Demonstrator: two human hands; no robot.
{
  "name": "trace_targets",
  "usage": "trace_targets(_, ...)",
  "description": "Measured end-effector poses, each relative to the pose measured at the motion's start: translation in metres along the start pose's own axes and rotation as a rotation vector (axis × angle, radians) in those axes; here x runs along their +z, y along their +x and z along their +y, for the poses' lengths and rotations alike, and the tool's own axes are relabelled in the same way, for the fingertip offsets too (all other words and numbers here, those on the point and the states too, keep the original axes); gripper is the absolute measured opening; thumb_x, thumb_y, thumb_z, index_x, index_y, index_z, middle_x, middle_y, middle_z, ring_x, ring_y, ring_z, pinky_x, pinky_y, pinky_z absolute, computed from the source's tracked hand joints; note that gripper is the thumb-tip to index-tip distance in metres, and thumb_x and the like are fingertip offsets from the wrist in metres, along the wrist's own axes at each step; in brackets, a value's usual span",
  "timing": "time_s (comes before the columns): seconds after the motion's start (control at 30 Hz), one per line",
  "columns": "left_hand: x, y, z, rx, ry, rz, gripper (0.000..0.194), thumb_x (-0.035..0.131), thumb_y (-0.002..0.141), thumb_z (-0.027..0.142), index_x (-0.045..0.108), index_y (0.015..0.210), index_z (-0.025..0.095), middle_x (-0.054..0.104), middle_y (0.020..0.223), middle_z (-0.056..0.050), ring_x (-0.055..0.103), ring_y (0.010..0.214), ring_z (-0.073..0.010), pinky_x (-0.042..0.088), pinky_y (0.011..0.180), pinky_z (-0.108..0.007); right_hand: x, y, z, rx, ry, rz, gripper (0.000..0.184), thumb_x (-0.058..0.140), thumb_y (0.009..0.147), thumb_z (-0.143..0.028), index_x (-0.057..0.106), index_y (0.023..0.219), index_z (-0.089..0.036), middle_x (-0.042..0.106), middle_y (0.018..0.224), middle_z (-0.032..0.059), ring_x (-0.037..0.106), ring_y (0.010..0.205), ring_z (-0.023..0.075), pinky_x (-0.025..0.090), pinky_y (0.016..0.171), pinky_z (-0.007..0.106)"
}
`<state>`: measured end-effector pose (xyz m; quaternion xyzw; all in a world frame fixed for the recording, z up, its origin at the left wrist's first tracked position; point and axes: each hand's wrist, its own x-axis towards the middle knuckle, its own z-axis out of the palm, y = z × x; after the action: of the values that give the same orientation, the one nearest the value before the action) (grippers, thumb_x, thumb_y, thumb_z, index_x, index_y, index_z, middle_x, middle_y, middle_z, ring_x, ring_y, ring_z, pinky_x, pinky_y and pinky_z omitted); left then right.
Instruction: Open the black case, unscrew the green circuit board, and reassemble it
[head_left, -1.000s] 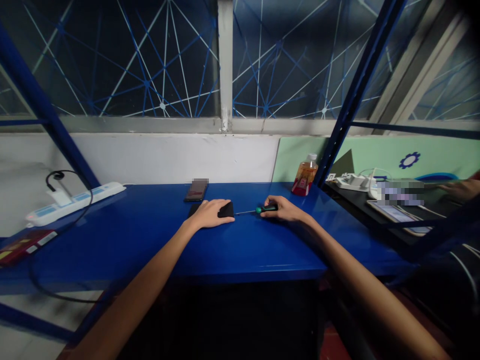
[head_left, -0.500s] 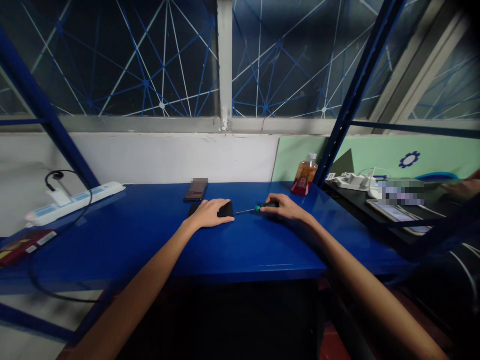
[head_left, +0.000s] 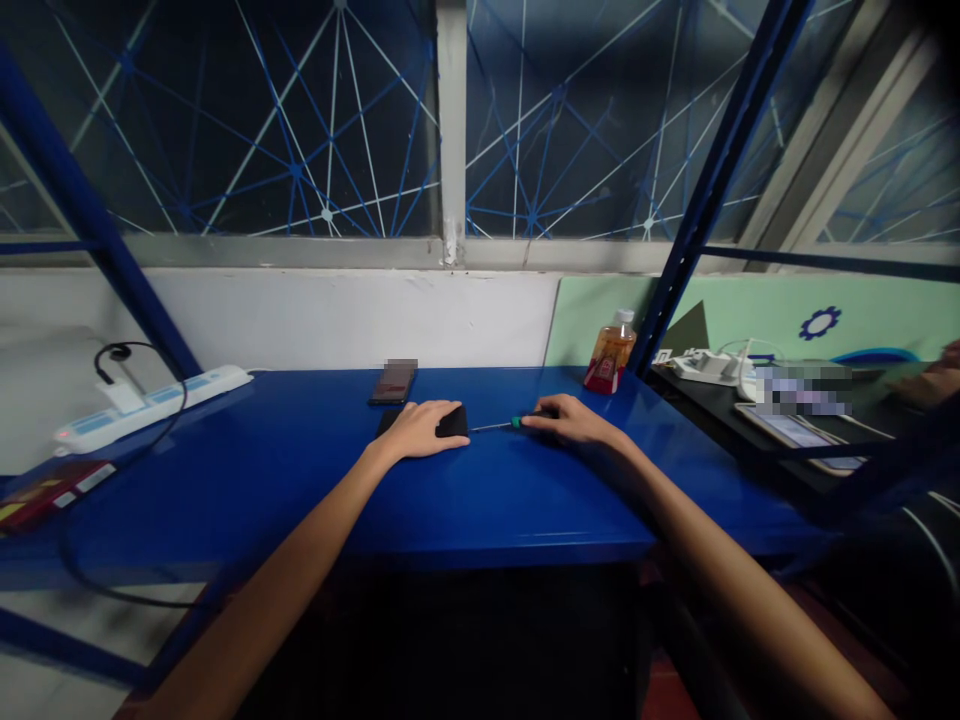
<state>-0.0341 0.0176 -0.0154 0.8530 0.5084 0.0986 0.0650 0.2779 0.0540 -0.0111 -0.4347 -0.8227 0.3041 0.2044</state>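
Observation:
A flat black rectangular object (head_left: pixel 452 421) lies on the blue table (head_left: pixel 480 500), partly covered by my left hand (head_left: pixel 421 428). That hand rests across it, thumb along the near side and fingers over the far side, gripping it. To its right, my right hand (head_left: pixel 574 418) is closed around the dark and green handle of a screwdriver (head_left: pixel 495 427). The shaft lies nearly level and points left, its tip at the black object's right edge. Whether the tip touches or enters the object I cannot tell.
Behind my left hand lies a dark phone (head_left: pixel 392 383). A drink bottle (head_left: pixel 610 352) stands back right, beside a blue shelf post (head_left: pixel 686 210). At left are a white power strip (head_left: pixel 161 405), a cable and a red box (head_left: pixel 52 493). Another person's hand (head_left: pixel 949 370) shows far right.
The fingers of my right hand have shifted slightly on the screwdriver handle, covering more of it. My left hand and the black object stay in place.

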Motion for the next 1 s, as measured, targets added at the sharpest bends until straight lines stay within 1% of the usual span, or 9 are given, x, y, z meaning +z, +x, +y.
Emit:
trace_targets(0.1, 0.001, 0.000, -0.001, 0.000, -0.006, 0.005, 0.082, 0.041, 0.078, 0.075, 0.035, 0.144, 0.026, 0.040, 0.146, -0.011, 0.040, 0.129, -0.0365, 0.033, 0.101, -0.053, 0.001, 0.001, -0.001, -0.026, -0.054, 0.026, 0.049, 0.048, 0.083, -0.061, 0.058, 0.066, -0.017, 0.050, 0.057, 0.0005, 0.041, 0.051, 0.0108, 0.028, 0.048, 0.026)
trace_targets(0.27, 0.002, 0.000, -0.002, 0.009, -0.023, 0.022, 0.081, 0.043, 0.079, 0.074, 0.036, 0.143, 0.025, 0.041, 0.145, -0.012, 0.040, 0.129, -0.0371, 0.032, 0.101, -0.053, 0.003, 0.004, 0.002, -0.052, -0.086, 0.099, 0.041, 0.063, 0.075, -0.056, 0.059, 0.088, -0.018, 0.058, 0.067, 0.0005, 0.044, 0.057, 0.0121, 0.028, 0.051, 0.025)
trace_targets(0.37, 0.002, 0.000, -0.002, 0.014, -0.040, 0.033, 0.081, 0.045, 0.078, 0.073, 0.037, 0.143, 0.025, 0.042, 0.145, -0.013, 0.041, 0.128, -0.0379, 0.032, 0.101, -0.054, 0.002, 0.003, 0.004, -0.063, -0.087, 0.090, 0.041, 0.067, 0.072, -0.053, 0.058, 0.092, -0.019, 0.060, 0.070, 0.0007, 0.044, 0.058, 0.0123, 0.029, 0.051, 0.025)
trace_targets(0.53, 0.004, 0.001, -0.003, 0.016, -0.047, 0.041, 0.080, 0.046, 0.078, 0.072, 0.039, 0.142, 0.024, 0.043, 0.144, -0.013, 0.042, 0.127, -0.0389, 0.032, 0.100, -0.056, 0.000, 0.002, 0.000, -0.079, -0.130, 0.046, 0.041, 0.057, 0.079, -0.058, 0.064, 0.080, -0.018, 0.057, 0.065, 0.0013, 0.044, 0.057, 0.0125, 0.028, 0.052, 0.027)
trace_targets(0.67, 0.004, 0.001, -0.003, 0.020, -0.040, 0.051, 0.079, 0.046, 0.079, 0.072, 0.039, 0.142, 0.025, 0.043, 0.144, -0.013, 0.043, 0.127, -0.0386, 0.033, 0.100, -0.054, 0.003, 0.002, -0.003, -0.062, -0.078, 0.039, 0.049, 0.045, 0.086, -0.059, 0.060, 0.066, -0.017, 0.050, 0.057, -0.0002, 0.039, 0.052, 0.0107, 0.026, 0.050, 0.026)
trace_targets(0.77, 0.004, 0.000, -0.003, 0.024, -0.043, 0.060, 0.079, 0.047, 0.078, 0.071, 0.040, 0.142, 0.025, 0.044, 0.143, -0.013, 0.044, 0.126, -0.0385, 0.034, 0.099, -0.053, 0.004, 0.003, -0.001, -0.041, -0.017, 0.066, 0.040, 0.056, 0.080, -0.057, 0.060, 0.081, -0.017, 0.052, 0.060, -0.0013, 0.039, 0.052, 0.0102, 0.026, 0.048, 0.025)
trace_targets(0.87, 0.004, 0.001, -0.003, 0.023, -0.038, 0.053, 0.079, 0.046, 0.079, 0.072, 0.039, 0.142, 0.025, 0.044, 0.143, -0.013, 0.043, 0.127, -0.0385, 0.034, 0.099, -0.053, 0.004, 0.001, -0.002, -0.010, 0.029, 0.040, 0.041, 0.067, 0.073, -0.053, 0.058, 0.092, -0.018, 0.054, 0.060, -0.0025, 0.039, 0.048, 0.0096, 0.026, 0.046, 0.024)
trace_targets(0.93, 0.004, 0.001, -0.003, 0.021, -0.032, 0.046, 0.080, 0.045, 0.079, 0.072, 0.038, 0.143, 0.025, 0.043, 0.144, -0.013, 0.043, 0.127, -0.0385, 0.034, 0.099, -0.054, 0.002, 0.000, -0.004, -0.030, 0.009, 0.030, 0.037, 0.061, 0.077, -0.055, 0.059, 0.082, -0.018, 0.054, 0.060, -0.0016, 0.040, 0.049, 0.0095, 0.027, 0.047, 0.025)
trace_targets(1.0, 0.004, 0.001, -0.003, 0.018, -0.029, 0.041, 0.081, 0.044, 0.079, 0.073, 0.037, 0.143, 0.024, 0.042, 0.144, -0.013, 0.042, 0.128, -0.0387, 0.033, 0.100, -0.055, 0.001, -0.002, -0.007, -0.064, -0.071, 0.034, 0.044, 0.053, 0.082, -0.058, 0.057, 0.066, -0.017, 0.050, 0.056, -0.0012, 0.038, 0.049, 0.0096, 0.026, 0.048, 0.026)
